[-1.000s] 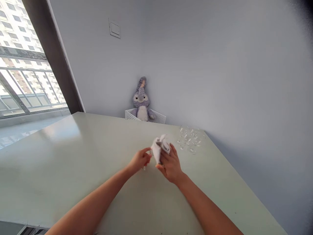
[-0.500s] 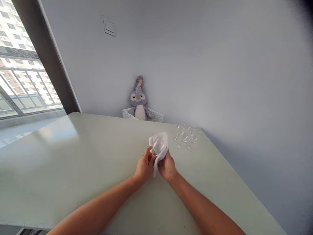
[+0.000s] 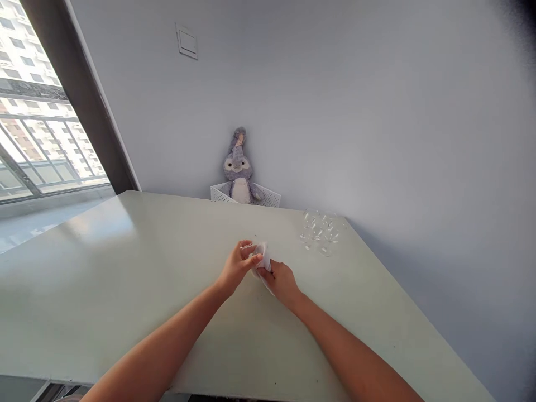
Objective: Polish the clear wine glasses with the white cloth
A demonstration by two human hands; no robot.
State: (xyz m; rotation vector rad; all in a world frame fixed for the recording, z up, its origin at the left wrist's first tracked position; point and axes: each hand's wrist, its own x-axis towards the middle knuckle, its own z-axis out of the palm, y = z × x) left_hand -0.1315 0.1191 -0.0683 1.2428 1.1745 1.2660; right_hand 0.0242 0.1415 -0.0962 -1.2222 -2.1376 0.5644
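In the head view both of my hands meet over the middle of the table. My left hand point(image 3: 237, 267) is closed round a small clear glass point(image 3: 248, 247), its rim pointing left between the fingers. A white cloth point(image 3: 264, 251) is wrapped about the other side of the glass. My right hand point(image 3: 283, 281) grips this cloth from the right, and a fold of it hangs down below. Fingers and cloth hide most of the glass. Farther back on the right stands a group of several clear stemmed glasses point(image 3: 319, 230).
The pale table point(image 3: 176, 240) reaches to the grey wall. Behind its far edge, a plush toy point(image 3: 238, 166) sits in a white perforated basket point(image 3: 268, 196). A dark-framed window point(image 3: 42, 134) is on the left.
The glass has tipped from nearly upright toward the left. My left hand has shifted a little left and up, and the cloth has closed in from a spread shape to a bunched one.
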